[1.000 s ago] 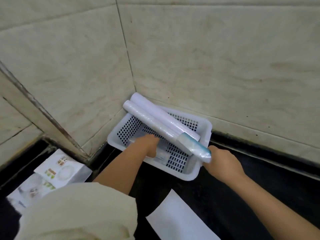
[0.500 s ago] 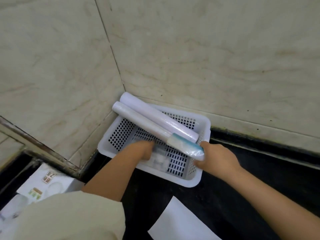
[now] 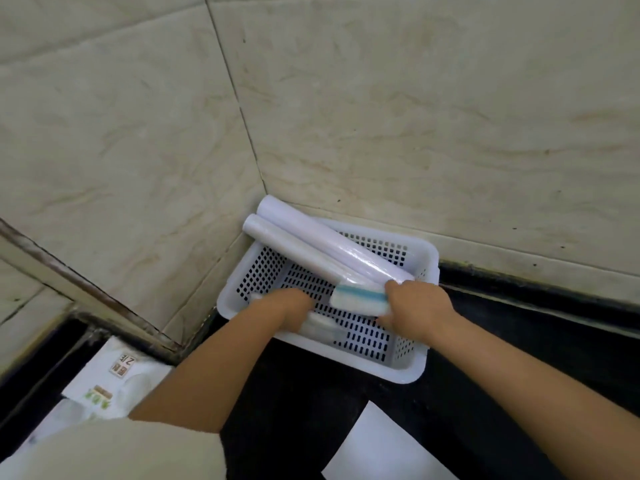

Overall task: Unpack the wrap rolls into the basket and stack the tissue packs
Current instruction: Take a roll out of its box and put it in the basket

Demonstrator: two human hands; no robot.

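Note:
A white perforated basket (image 3: 412, 372) sits in the corner where two tiled walls meet. Two long wrap rolls lean across it: a lilac roll (image 3: 325, 244) behind and a whitish roll (image 3: 298, 252) with a blue band in front. Their far ends stick out over the basket's back corner. My right hand (image 3: 417, 308) grips the blue-banded near end of the whitish roll. My left hand (image 3: 294, 308) reaches down into the basket onto a pale pack or roll (image 3: 322, 327) on its floor. Tissue packs (image 3: 114, 386) lie at the lower left.
The black counter (image 3: 519, 341) runs along the right wall. A white sheet (image 3: 384, 445) lies on it near the bottom edge. My pale sleeve (image 3: 114, 448) fills the lower left. A wall ledge with a metal trim (image 3: 86, 303) borders the tissue packs.
My right hand has moved from the basket's outer side onto the banded end of the whitish roll, and that end has turned toward my left hand. My left hand stays inside the basket.

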